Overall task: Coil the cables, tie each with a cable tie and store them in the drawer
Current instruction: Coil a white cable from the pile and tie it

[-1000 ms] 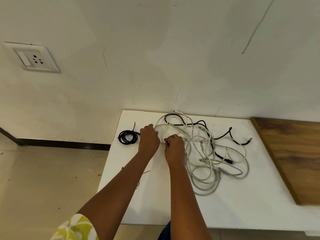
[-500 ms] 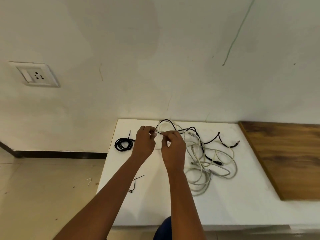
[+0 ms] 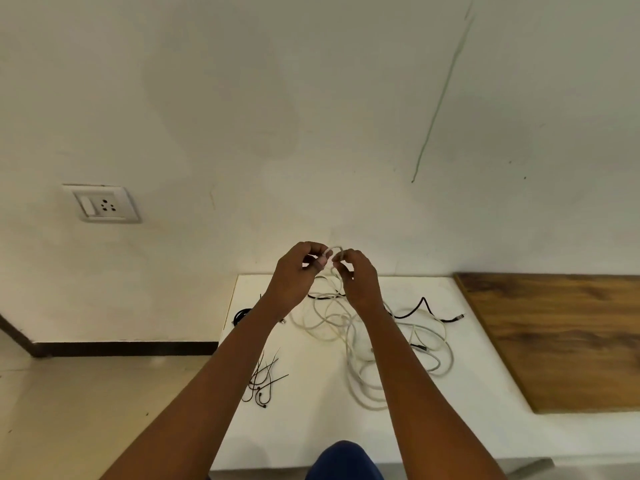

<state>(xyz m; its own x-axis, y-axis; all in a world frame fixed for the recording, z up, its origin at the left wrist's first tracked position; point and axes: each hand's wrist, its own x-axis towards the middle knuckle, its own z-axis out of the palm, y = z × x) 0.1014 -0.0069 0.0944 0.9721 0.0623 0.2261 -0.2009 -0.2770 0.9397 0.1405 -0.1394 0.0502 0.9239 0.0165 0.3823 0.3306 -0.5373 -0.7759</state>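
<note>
Above the white bench [image 3: 467, 427], the left hand [image 3: 294, 275] and right hand [image 3: 358, 277] each pinch the white cable [image 3: 349, 337], whose length trails tangled below, so the first loop probably wants even, untwisted turns before reaching for the cable ties [image 3: 263, 379].

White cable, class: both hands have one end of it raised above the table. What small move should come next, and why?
Probably draw more white cable up and lay a second loop into the left hand. Both hands, left and right hand, pinch just one small loop near the end, while most of the cable lies tangled on the table, partly across a black cable.
</note>
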